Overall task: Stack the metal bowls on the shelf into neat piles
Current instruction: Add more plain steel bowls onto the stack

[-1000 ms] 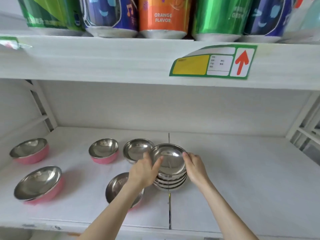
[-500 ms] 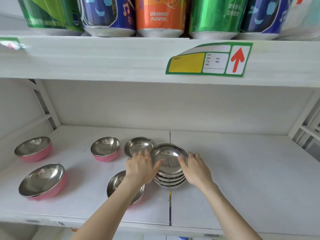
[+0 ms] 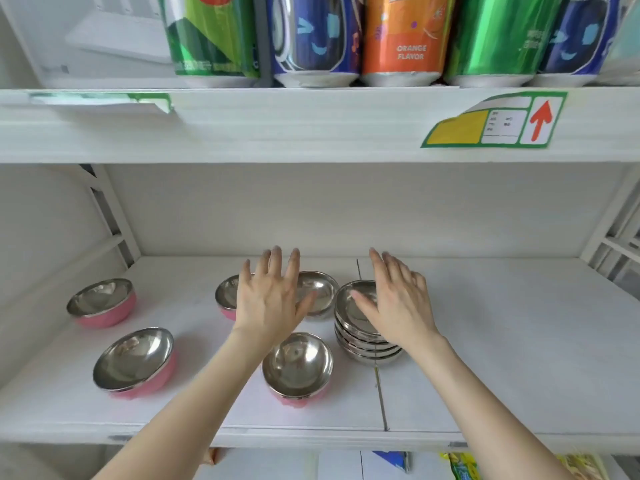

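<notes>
- Both hands are spread flat and hold nothing: the left hand (image 3: 270,303) hovers over the two back bowls, the right hand (image 3: 398,303) over the pile of plain steel bowls (image 3: 363,344), which stands just right of the seam in the white shelf (image 3: 519,341). Whether the right palm touches the top bowl I cannot tell.
- The pile looks slightly skewed, its upper bowls leaning toward the left. A push from the right hand on one rim could slide the top bowls off, since smooth steel nests loosely.
- The shallow plain steel bowl (image 3: 320,294) at the back sits just beside the pile. Dragging it in carelessly could knock the pile sideways.
- Four pink-sided steel bowls are unstacked: one behind the left hand (image 3: 227,296), one near the front (image 3: 298,368), and two well apart at the left, the back-left one (image 3: 102,303) and the front-left one (image 3: 135,362). They look deeper than the plain ones, so mixing them into the plain pile would likely leave it wobbly.
- The front pink bowl lies under the left forearm, near the shelf's edge. A dropped wrist or a sweeping arm could tip it off.
- The row of large drink cans (image 3: 401,39) on the shelf above leaves limited headroom, so lifting bowls high risks striking that shelf.
</notes>
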Demonstrator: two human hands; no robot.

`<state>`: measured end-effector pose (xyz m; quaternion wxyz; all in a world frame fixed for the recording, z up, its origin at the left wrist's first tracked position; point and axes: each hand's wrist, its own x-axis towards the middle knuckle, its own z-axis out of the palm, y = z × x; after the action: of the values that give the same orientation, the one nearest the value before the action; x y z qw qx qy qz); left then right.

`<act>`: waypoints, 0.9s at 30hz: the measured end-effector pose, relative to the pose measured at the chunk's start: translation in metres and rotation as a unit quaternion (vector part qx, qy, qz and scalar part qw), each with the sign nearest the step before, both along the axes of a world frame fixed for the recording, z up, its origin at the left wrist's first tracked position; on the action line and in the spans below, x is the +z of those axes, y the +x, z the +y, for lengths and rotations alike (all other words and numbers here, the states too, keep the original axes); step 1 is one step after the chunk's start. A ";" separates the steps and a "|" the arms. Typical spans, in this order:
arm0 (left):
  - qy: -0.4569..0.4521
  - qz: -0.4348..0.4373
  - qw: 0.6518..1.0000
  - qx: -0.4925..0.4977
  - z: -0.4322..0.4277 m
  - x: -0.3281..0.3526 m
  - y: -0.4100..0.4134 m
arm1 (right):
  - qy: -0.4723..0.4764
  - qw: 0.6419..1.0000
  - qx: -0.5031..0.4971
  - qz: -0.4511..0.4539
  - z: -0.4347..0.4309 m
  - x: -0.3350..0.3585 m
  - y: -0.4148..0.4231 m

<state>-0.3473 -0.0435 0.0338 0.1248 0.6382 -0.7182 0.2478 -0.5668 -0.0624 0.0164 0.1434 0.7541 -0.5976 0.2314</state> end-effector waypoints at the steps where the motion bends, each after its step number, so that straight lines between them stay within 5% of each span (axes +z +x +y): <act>1: -0.004 -0.002 1.000 0.000 -0.001 0.003 0.006 | 0.006 1.000 0.002 0.000 -0.003 0.003 0.006; 7: -0.002 0.006 1.000 0.020 -0.027 0.011 0.032 | 0.049 0.999 0.015 -0.018 -0.036 0.013 0.031; 15: 0.124 0.028 0.990 0.063 -0.080 -0.028 0.030 | 0.199 0.978 0.034 -0.042 -0.105 -0.002 0.046; 27: 0.290 0.282 0.908 0.107 -0.118 -0.106 0.017 | 0.468 0.882 0.050 -0.023 -0.198 -0.030 0.062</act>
<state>-0.3302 -0.1613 -0.0718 0.1046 0.7625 -0.6206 -0.1500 -0.5047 -0.2604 -0.0141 -0.2516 0.7567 -0.6012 -0.0515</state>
